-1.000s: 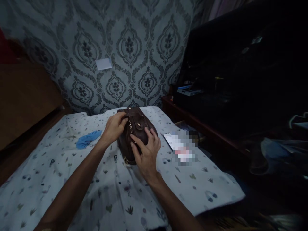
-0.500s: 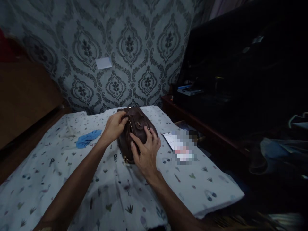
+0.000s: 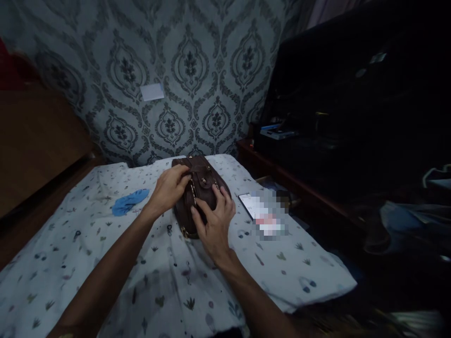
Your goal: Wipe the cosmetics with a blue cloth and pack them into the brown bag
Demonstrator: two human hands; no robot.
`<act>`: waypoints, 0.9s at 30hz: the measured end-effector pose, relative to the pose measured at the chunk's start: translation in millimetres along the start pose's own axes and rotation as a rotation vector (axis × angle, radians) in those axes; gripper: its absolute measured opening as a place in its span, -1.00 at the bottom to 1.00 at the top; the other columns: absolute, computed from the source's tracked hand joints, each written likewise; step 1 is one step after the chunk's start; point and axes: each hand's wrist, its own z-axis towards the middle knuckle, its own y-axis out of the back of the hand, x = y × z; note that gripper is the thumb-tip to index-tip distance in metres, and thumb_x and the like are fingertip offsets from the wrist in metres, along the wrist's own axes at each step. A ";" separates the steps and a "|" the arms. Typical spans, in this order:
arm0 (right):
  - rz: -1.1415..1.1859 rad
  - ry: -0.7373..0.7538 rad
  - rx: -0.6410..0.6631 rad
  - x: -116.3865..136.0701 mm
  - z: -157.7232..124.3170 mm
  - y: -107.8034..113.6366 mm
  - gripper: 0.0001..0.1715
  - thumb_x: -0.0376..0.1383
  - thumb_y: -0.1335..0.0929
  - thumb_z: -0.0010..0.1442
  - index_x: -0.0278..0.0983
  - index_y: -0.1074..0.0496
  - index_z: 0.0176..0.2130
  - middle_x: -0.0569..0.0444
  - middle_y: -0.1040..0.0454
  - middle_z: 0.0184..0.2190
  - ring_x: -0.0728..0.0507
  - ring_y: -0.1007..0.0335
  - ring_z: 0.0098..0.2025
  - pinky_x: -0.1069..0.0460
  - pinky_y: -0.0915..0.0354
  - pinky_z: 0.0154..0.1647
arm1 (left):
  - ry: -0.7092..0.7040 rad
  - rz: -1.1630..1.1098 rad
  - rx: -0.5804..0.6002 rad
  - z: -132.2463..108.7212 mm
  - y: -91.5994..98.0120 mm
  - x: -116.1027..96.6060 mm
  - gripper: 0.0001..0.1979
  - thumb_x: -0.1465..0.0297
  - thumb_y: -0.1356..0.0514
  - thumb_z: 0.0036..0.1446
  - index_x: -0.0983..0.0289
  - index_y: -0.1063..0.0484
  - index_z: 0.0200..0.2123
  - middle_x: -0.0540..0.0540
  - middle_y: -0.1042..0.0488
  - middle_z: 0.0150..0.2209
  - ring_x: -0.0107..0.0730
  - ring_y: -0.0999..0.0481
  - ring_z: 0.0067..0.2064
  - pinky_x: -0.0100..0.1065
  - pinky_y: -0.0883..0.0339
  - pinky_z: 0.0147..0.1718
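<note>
A dark brown handbag with gold zips lies on the patterned white sheet. My left hand is at its upper left side, thumb and fingers closed on the bag near one gold zip. What exactly the fingertips pinch is too small to make out. Lower down, my right hand lies over the bag's near right part, its bent fingers holding the leather beside the zips. A round metal clasp shows between the two hands.
A lit phone, partly blurred out, lies right of the bag. A crumpled blue cloth is on the sheet at left. Patterned wallpaper rises behind. Dark wooden furniture stands at right, a brown wooden panel at left.
My left hand has shifted slightly to the right and toward me along the bag. The right hand's fingers have moved only a little; the bag stays in place.
</note>
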 end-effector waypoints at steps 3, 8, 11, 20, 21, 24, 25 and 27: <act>0.053 -0.026 -0.028 -1.1 -0.2 0.8 -0.78 -0.22 -0.32 0.35 -0.17 -0.52 -0.07 -0.14 -0.26 0.26 -0.37 -0.07 0.35 -0.43 -0.09 0.29 | 0.035 -0.067 0.016 1.2 -0.3 0.1 -0.82 0.42 -0.08 0.23 0.27 -0.48 -0.33 0.05 -0.50 -0.35 -0.32 -0.44 -0.29 -0.33 -0.27 -0.28; 0.028 -0.015 -0.002 -1.5 0.7 1.2 -0.60 -0.23 -0.31 0.36 -0.07 -0.42 0.17 -0.11 -0.22 0.28 -0.38 -0.06 0.35 -0.43 -0.09 0.29 | 0.038 -0.108 -0.005 2.1 -1.5 0.7 -0.84 0.40 -0.09 0.21 0.27 -0.44 -0.37 0.04 -0.47 -0.38 -0.33 -0.41 -0.32 -0.35 -0.23 -0.31; -0.031 0.016 0.026 -0.9 1.1 0.8 -0.58 -0.26 -0.28 0.38 0.02 -0.43 0.17 -0.09 -0.18 0.32 -0.40 -0.04 0.36 -0.45 -0.07 0.27 | 0.039 -0.121 -0.001 2.3 -2.3 0.8 -0.84 0.38 -0.09 0.21 0.27 -0.42 -0.38 0.04 -0.45 -0.37 -0.33 -0.41 -0.31 -0.34 -0.22 -0.32; -0.056 0.000 0.069 0.9 1.1 3.2 -0.60 -0.27 -0.28 0.38 -0.02 -0.49 0.14 -0.10 -0.16 0.33 -0.38 -0.01 0.37 -0.42 -0.05 0.30 | -0.032 -0.084 0.008 -4.3 1.8 -5.2 -0.84 0.36 -0.08 0.18 0.26 -0.43 -0.36 0.06 -0.45 -0.36 -0.30 -0.42 -0.29 -0.29 -0.25 -0.25; -0.055 -0.006 0.073 1.2 1.1 3.5 -0.60 -0.27 -0.28 0.38 -0.02 -0.48 0.14 -0.09 -0.17 0.33 -0.38 -0.01 0.38 -0.42 -0.05 0.30 | -0.029 -0.093 0.015 -4.1 2.1 -4.5 -0.84 0.35 -0.08 0.18 0.26 -0.43 -0.36 0.05 -0.45 -0.37 -0.30 -0.42 -0.30 -0.30 -0.25 -0.25; -0.048 -0.014 0.077 1.6 0.9 4.1 -0.58 -0.28 -0.27 0.38 -0.01 -0.46 0.17 -0.09 -0.17 0.33 -0.37 0.00 0.38 -0.43 -0.05 0.30 | 0.021 -0.120 0.054 -0.1 1.7 -2.0 -0.81 0.32 -0.08 0.19 0.26 -0.42 -0.39 0.03 -0.43 -0.40 -0.32 -0.41 -0.33 -0.31 -0.26 -0.29; -0.045 -0.013 0.076 1.6 0.7 4.1 -0.58 -0.28 -0.27 0.38 -0.01 -0.46 0.17 -0.09 -0.17 0.33 -0.37 0.00 0.39 -0.43 -0.05 0.30 | 0.039 -0.113 0.067 2.2 1.1 -2.1 -0.82 0.33 -0.08 0.19 0.26 -0.42 -0.38 0.03 -0.44 -0.41 -0.32 -0.41 -0.33 -0.32 -0.26 -0.31; -0.043 -0.011 0.077 1.3 0.4 4.2 -0.58 -0.27 -0.27 0.38 -0.01 -0.45 0.17 -0.09 -0.17 0.33 -0.36 0.01 0.39 -0.43 -0.05 0.30 | 0.063 -0.071 0.091 8.0 -1.1 -5.1 -0.84 0.35 -0.09 0.18 0.26 -0.44 -0.32 0.03 -0.48 -0.38 -0.30 -0.43 -0.32 -0.31 -0.26 -0.31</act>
